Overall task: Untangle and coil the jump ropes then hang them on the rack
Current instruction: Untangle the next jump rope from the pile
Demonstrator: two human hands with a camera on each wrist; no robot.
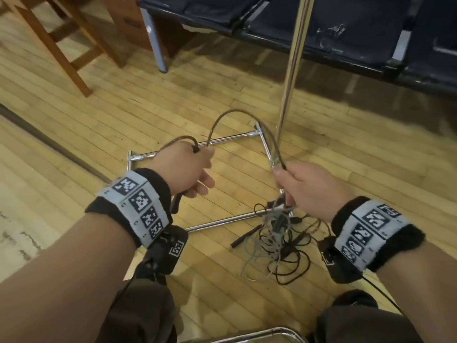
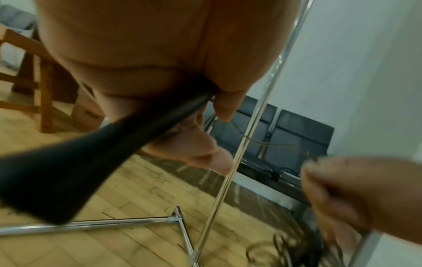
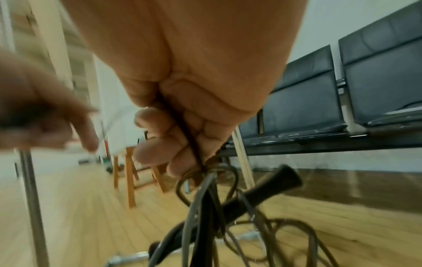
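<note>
Over the wooden floor [image 1: 74, 100], the chrome rack [image 1: 293, 70] rises toward twelve o'clock, the tangled jump ropes [image 1: 277, 241] lie at its base at five o'clock, the right hand [image 1: 309, 191] pinches a brown cord tight, and the left hand [image 1: 188, 169] grips a black handle [image 2: 68, 162].

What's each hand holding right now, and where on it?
Left hand grips a black rope handle. Right hand grips the brown cord just above the tangle.
</note>
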